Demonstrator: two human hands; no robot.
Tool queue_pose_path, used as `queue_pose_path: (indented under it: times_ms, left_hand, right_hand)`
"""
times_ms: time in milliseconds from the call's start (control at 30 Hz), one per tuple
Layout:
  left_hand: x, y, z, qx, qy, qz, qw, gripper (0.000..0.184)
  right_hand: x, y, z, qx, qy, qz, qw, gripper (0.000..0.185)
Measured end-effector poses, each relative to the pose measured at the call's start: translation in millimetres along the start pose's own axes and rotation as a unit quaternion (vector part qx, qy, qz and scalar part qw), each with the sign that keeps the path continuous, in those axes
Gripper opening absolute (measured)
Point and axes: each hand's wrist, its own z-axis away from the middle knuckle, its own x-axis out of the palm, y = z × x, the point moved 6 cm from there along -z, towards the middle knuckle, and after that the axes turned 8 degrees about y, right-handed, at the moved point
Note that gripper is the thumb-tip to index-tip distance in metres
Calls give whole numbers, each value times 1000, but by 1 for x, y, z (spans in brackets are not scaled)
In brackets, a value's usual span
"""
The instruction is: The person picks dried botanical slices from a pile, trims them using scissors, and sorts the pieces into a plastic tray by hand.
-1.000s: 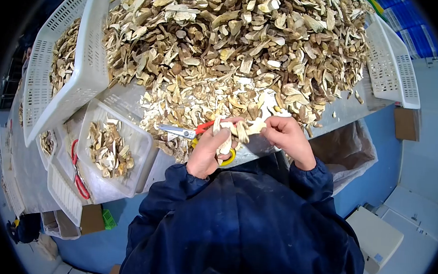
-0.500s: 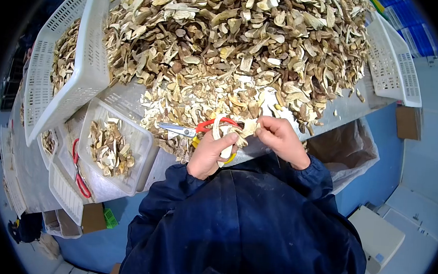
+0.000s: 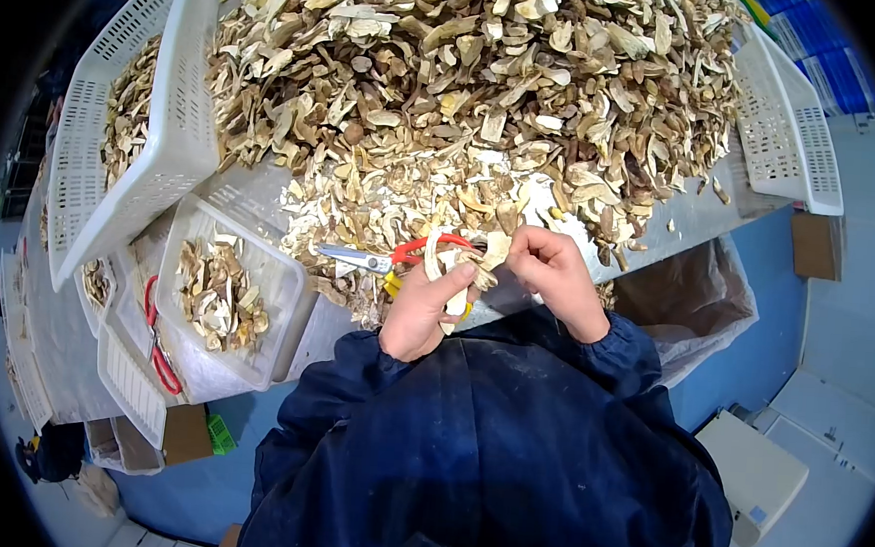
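Observation:
Several pale dried slices (image 3: 432,258) are held in my left hand (image 3: 421,308), its thumb pressed over them. My right hand (image 3: 558,276) is closed in a pinch beside a pale slice (image 3: 497,249) that sticks out from the bunch; whether its fingertips grip that slice is hard to make out. Scissors with red and yellow handles (image 3: 360,259) lie just beyond my left hand, blades pointing left, handles partly hidden by the slices and fingers. Behind both hands rises a large heap of brown and cream slices (image 3: 449,84) on the metal table (image 3: 338,343).
A clear tub (image 3: 290,315) with slices stands at the left, next to red-handled scissors (image 3: 156,342). White perforated baskets (image 3: 182,107) (image 3: 767,123) flank the heap. A lined bin (image 3: 696,299) is below the table's right edge.
My right hand has shifted slightly left and up, and its fingers have curled closer together. My left hand keeps its hold on the slices. The scissors have barely moved.

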Motion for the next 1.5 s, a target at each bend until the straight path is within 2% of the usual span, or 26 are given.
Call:
queue_pose_path:
  times_ms: [67, 167, 233, 300, 467, 567, 633, 833, 933, 1067, 1200, 1233, 1300, 1433, 1500]
  left_hand:
    - [6, 4, 4, -31, -4, 60, 998, 21]
    - [8, 9, 4, -20, -1, 108, 994, 20]
    - [6, 9, 3, 0, 25, 104, 994, 20]
    - [4, 9, 2, 27, 48, 78, 995, 20]
    - [1, 7, 3, 122, 105, -45, 986, 19]
    - [3, 6, 3, 156, 103, -44, 981, 19]
    - [2, 6, 3, 122, 94, -41, 987, 18]
    - [1, 3, 2, 54, 62, 8, 997, 17]
    - [3, 11, 3, 42, 70, 50, 995, 18]
    - [2, 14, 2, 43, 70, 82, 993, 18]
    - [-1, 8, 0, 79, 64, 58, 993, 19]
    - [0, 8, 1, 83, 69, 48, 993, 19]
    - [3, 8, 4, 93, 81, 29, 992, 19]
    - [4, 5, 4, 87, 48, 25, 995, 17]
    - [3, 2, 2, 44, 45, 53, 997, 17]
  right_hand:
    - [-1, 2, -1, 9, -1, -43, 999, 17]
    - [-1, 5, 6, 42, 16, -1, 999, 15]
    - [10, -5, 9, -30, 32, 22, 999, 12]
    - [17, -14, 12, -82, 45, 62, 994, 10]
    - [20, -14, 12, -111, 113, 131, 979, 7]
    - [24, -18, 13, -137, 126, 178, 966, 5]
    - [25, -16, 14, -161, 147, 201, 955, 5]
    - [22, -27, 14, -228, 113, 207, 945, 5]
    - [6, -21, 8, -157, 151, 207, 954, 8]
    - [2, -26, 6, -156, 145, 230, 949, 17]
    - [19, -21, 10, -101, 77, 130, 983, 14]
    - [21, -19, 9, -111, 83, 111, 984, 8]
    - [22, -16, 10, -96, 82, 130, 983, 5]
    - [23, -6, 8, -66, 73, 77, 992, 3]
    - [22, -4, 7, -56, 55, 45, 996, 2]
